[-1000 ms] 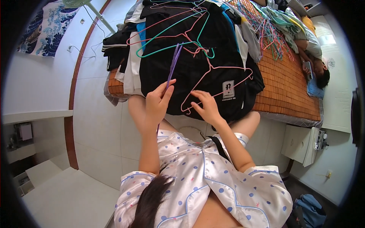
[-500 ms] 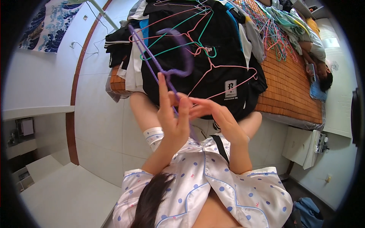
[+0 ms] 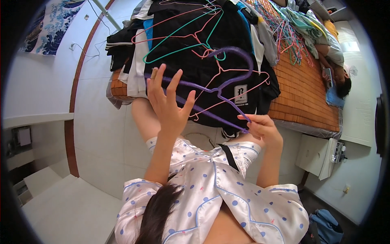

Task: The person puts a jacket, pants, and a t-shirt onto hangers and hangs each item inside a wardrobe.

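Observation:
A purple clothes hanger (image 3: 219, 91) is held up before me, its hook toward the far right. My right hand (image 3: 264, 130) pinches one corner of it between thumb and fingers. My left hand (image 3: 168, 97) is raised with fingers spread, in front of the hanger's other end; whether it touches the hanger I cannot tell. Beyond them, a pink hanger (image 3: 235, 70) and a green hanger (image 3: 180, 44) lie on a black garment (image 3: 229, 36) with a white patch. More pink hangers lie farther back on it.
The clothes rest on a bed with a brown woven mat (image 3: 300, 97). A tangled heap of coloured hangers (image 3: 294, 46) lies at the far right, beside crumpled cloths (image 3: 300, 20). A person (image 3: 335, 57) lies there holding a phone. A white cabinet (image 3: 313, 154) stands right.
The purple hanger has swung round, its hook moving to the right. My hands have parted: the right moved right with the hanger's corner, and the left has spread its fingers.

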The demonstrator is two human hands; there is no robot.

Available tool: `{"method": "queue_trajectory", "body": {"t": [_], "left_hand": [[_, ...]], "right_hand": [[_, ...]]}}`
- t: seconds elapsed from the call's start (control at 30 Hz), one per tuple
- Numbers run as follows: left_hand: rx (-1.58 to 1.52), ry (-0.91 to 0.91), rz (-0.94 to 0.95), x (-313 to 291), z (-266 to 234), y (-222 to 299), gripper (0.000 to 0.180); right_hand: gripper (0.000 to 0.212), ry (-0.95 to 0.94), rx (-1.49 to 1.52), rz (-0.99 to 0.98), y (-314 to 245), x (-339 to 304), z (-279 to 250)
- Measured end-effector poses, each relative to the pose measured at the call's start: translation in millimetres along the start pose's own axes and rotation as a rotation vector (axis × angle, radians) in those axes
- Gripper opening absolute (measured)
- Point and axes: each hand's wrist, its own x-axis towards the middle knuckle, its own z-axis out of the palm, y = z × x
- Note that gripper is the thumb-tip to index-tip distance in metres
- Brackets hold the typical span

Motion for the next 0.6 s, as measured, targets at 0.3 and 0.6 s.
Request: {"method": "queue_trajectory", "body": {"t": [0.3,0.6], "left_hand": [[-0.018,-0.319,-0.279,-26.0,62.3,-110.7,0.024],[0.092,-0.554,-0.445,-31.2,98.1,-143.8,0.033]], "right_hand": [[0.029,0.465,-0.888,-0.428,38.1,123.5,-41.6],[0.032,0.975,-1.342,-0.576,50.5,215.5,-16.0]]}}
